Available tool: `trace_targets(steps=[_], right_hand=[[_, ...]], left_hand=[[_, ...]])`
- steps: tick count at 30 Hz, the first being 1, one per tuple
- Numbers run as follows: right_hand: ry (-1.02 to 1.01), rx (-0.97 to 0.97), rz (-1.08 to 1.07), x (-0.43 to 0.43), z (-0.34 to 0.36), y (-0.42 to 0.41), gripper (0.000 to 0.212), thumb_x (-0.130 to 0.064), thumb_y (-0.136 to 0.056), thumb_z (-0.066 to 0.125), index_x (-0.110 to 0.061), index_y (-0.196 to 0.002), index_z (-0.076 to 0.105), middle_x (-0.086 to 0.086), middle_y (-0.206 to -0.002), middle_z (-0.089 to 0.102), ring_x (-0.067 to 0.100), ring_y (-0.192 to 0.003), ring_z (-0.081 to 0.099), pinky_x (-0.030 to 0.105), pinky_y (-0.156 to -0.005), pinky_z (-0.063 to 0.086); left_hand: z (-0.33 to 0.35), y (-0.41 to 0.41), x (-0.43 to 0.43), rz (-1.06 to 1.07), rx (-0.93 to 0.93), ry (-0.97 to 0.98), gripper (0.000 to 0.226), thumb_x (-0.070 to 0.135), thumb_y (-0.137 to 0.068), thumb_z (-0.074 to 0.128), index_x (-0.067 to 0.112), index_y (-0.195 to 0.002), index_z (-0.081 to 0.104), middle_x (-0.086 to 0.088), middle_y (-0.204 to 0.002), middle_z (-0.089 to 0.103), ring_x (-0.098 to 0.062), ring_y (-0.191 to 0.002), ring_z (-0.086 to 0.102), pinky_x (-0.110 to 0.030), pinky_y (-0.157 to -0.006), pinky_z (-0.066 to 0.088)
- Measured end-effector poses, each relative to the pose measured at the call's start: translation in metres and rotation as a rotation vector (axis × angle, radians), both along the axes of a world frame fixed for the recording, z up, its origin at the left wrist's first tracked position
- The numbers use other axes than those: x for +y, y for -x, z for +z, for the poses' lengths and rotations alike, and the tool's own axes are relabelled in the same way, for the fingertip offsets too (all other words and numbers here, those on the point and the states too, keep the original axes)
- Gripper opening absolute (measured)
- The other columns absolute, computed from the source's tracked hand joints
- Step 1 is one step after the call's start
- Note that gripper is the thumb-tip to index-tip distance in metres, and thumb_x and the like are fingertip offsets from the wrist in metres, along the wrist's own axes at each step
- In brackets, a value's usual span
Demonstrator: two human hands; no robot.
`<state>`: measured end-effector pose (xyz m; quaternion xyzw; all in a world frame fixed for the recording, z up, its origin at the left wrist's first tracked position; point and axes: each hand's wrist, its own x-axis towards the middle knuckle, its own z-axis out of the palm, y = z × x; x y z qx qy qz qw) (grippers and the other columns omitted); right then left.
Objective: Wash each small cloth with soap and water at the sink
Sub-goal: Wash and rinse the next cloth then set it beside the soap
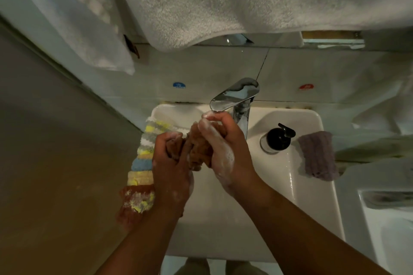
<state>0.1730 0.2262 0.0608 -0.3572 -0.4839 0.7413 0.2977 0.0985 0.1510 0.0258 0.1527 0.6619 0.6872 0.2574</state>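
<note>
Head view: my left hand [172,163] and right hand [220,147], both soapy, clench bunched rust-brown cloth [197,149] over sink [312,163], beneath chrome tap [234,94]; striped cloths [143,158] draped on left rim.

Two hands [172,169] [221,147], one tap [234,96], one soap pump [278,138] (black), one purple cloth [317,156].

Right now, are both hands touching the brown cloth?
Touching. The head view shows the left hand and the right hand both gripping the brown cloth, fingers curled round it.
</note>
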Motion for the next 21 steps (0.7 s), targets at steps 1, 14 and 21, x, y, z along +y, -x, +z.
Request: trace_targets(steps=[1,14,21], right_hand=[[0.013,0.000,-0.012,0.001,0.003,0.002,0.022,-0.026,-0.098,0.064,-0.006,-0.106,0.058,-0.001,-0.080,0.067,0.013,-0.074,0.067,0.027,-0.059,0.054],[0.032,0.049,-0.118,0.011,0.021,0.009,0.028,-0.029,-0.094,0.065,-0.003,-0.105,0.062,0.011,-0.092,0.069,0.038,-0.093,0.071,0.050,-0.078,0.060],[-0.166,-0.039,0.014,-0.022,-0.006,-0.025,0.023,-0.016,-0.101,0.056,0.005,-0.091,0.056,0.006,-0.071,0.056,0.021,-0.060,0.052,0.026,-0.054,0.048]], left_hand=[[0.000,0.001,0.001,-0.009,-0.010,-0.023,0.017,-0.002,-0.092,0.063,0.000,-0.104,0.051,-0.011,-0.078,0.057,-0.014,-0.063,0.058,-0.021,-0.052,0.051],[0.013,0.012,0.011,0.032,0.154,0.026,0.021,0.005,-0.091,0.070,0.021,-0.096,0.057,-0.005,-0.087,0.062,-0.010,-0.071,0.062,-0.022,-0.057,0.054],[-0.016,0.013,-0.016,-0.075,0.142,0.154,0.016,0.031,-0.089,0.075,0.028,-0.087,0.059,-0.005,-0.077,0.065,-0.027,-0.072,0.064,-0.044,-0.064,0.056]])
